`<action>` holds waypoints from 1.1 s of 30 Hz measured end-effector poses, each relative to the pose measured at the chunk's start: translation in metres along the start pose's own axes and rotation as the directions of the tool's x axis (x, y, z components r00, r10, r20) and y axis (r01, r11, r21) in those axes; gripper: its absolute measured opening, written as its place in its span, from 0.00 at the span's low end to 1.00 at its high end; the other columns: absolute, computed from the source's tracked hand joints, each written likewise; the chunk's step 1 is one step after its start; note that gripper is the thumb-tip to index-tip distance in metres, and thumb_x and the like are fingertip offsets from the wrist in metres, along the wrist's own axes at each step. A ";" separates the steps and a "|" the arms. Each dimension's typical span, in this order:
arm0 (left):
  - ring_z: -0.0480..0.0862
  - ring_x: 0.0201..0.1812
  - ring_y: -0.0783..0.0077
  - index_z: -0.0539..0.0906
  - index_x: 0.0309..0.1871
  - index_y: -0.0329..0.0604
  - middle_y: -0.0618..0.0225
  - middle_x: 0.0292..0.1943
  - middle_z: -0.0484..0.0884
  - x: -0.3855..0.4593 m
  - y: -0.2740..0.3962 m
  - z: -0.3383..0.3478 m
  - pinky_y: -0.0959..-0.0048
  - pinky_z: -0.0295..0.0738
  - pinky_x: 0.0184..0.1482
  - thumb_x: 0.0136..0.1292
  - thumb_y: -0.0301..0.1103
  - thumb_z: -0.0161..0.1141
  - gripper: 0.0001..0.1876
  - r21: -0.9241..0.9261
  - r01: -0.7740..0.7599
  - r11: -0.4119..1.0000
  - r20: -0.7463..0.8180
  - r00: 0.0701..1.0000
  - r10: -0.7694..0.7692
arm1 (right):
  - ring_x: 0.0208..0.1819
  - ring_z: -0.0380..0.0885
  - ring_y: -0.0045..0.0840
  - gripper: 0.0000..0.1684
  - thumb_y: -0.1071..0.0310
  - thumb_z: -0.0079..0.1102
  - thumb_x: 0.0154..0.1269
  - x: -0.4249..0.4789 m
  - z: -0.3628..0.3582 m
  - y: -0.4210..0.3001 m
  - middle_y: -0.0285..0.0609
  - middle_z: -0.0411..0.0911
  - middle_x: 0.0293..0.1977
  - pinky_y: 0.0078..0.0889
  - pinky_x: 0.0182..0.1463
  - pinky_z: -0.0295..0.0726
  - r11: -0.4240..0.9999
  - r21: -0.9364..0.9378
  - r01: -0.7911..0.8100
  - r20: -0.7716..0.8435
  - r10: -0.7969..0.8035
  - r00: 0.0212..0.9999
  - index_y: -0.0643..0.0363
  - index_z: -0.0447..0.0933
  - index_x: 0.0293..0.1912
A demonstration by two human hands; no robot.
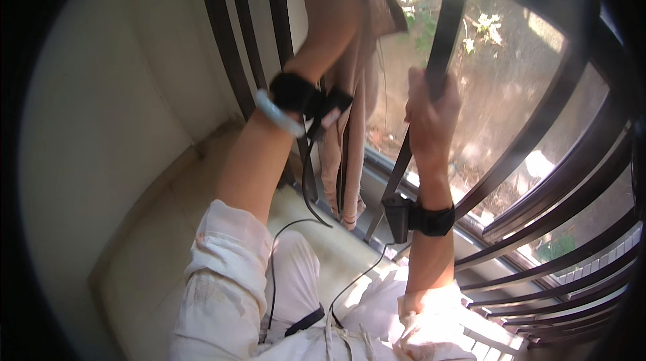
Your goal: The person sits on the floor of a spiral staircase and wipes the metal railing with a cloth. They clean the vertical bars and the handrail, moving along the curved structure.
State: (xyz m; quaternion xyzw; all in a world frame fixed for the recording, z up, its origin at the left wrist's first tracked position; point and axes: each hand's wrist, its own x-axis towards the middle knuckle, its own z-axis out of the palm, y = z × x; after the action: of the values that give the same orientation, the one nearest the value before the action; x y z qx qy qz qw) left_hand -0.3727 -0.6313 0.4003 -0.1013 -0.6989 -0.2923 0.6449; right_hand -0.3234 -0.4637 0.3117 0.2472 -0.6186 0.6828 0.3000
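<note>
My left hand point(335, 5) is raised at the top of the view, closed on a pinkish-beige cloth point(356, 93) that hangs down in long folds beside the dark railing bars. Its fingertips are blurred and partly hidden. My right hand point(434, 103) grips a dark upright bar point(446, 33) of the railing, lower and to the right of the left hand. Each wrist wears a black strap with a small box and a cable; a pale blue bangle is on the left forearm.
A pale wall point(101, 98) stands at the left, above a light tiled floor point(151, 245). More dark bars point(525, 154) curve along the right side, with window glass point(504, 88) behind them and plants outside. Loose cables point(274, 270) hang near my knees.
</note>
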 end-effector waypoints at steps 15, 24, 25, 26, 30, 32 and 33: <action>0.77 0.53 0.46 0.75 0.54 0.42 0.52 0.48 0.79 -0.527 -0.100 -0.010 0.54 0.70 0.55 0.67 0.39 0.56 0.16 0.088 0.718 0.690 0.437 0.594 -0.675 | 0.14 0.68 0.10 0.14 0.60 0.62 0.68 0.004 -0.003 0.021 0.29 0.68 0.15 0.15 0.19 0.66 0.985 0.138 0.105 0.070 -0.115 0.991 0.61 0.73 0.38; 0.85 0.37 0.49 0.84 0.39 0.42 0.53 0.34 0.86 -0.558 -0.136 -0.024 0.57 0.79 0.41 0.57 0.33 0.60 0.09 0.206 0.762 0.614 0.663 0.352 -0.661 | 0.16 0.60 0.14 0.09 0.68 0.54 0.71 0.004 -0.005 0.027 0.33 0.65 0.18 0.20 0.21 0.58 0.982 0.038 0.185 0.103 -0.188 0.977 0.62 0.72 0.34; 0.84 0.40 0.45 0.84 0.40 0.40 0.51 0.36 0.85 -0.545 -0.129 -0.019 0.55 0.77 0.42 0.56 0.33 0.61 0.10 0.153 0.792 0.592 0.673 0.355 -0.648 | 0.16 0.60 0.14 0.10 0.68 0.53 0.71 0.004 -0.007 0.028 0.33 0.65 0.18 0.20 0.21 0.57 0.980 0.007 0.198 0.105 -0.198 0.975 0.62 0.72 0.33; 0.83 0.42 0.42 0.83 0.41 0.39 0.48 0.38 0.84 -0.533 -0.121 -0.011 0.53 0.76 0.44 0.56 0.33 0.61 0.11 0.098 0.819 0.566 0.690 0.354 -0.632 | 0.17 0.59 0.14 0.10 0.69 0.53 0.70 0.003 -0.005 0.028 0.33 0.64 0.18 0.20 0.23 0.57 0.987 -0.021 0.157 -0.003 -0.158 0.988 0.61 0.72 0.31; 0.81 0.49 0.42 0.80 0.51 0.40 0.44 0.46 0.81 -0.569 -0.141 -0.024 0.54 0.75 0.51 0.58 0.34 0.59 0.18 0.206 0.759 0.617 0.676 0.346 -0.651 | 0.17 0.56 0.13 0.12 0.71 0.52 0.70 0.010 -0.008 0.035 0.30 0.63 0.17 0.20 0.25 0.55 0.964 0.129 0.231 0.170 -0.251 0.953 0.60 0.72 0.27; 0.79 0.52 0.42 0.78 0.57 0.41 0.45 0.50 0.80 -0.605 -0.145 -0.036 0.55 0.74 0.54 0.59 0.34 0.59 0.21 0.337 0.642 0.689 0.567 0.445 -0.693 | 0.18 0.56 0.12 0.13 0.72 0.51 0.70 0.008 0.001 0.028 0.30 0.62 0.17 0.21 0.25 0.55 0.978 0.125 0.169 0.170 -0.189 0.967 0.60 0.71 0.27; 0.73 0.61 0.46 0.73 0.63 0.45 0.48 0.58 0.76 -0.623 -0.150 -0.039 0.54 0.67 0.63 0.59 0.36 0.61 0.27 0.434 0.689 0.580 0.458 0.386 -0.801 | 0.18 0.56 0.12 0.13 0.72 0.51 0.70 0.007 0.006 0.025 0.30 0.62 0.17 0.21 0.25 0.54 0.981 0.130 0.142 0.175 -0.163 0.971 0.60 0.71 0.26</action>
State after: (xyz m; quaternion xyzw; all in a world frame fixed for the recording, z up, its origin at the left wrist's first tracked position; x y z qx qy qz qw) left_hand -0.3255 -0.6275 -0.2403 0.1919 -0.8580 -0.4389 0.1853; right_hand -0.3468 -0.4702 0.2997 0.3734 -0.5821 0.6666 0.2781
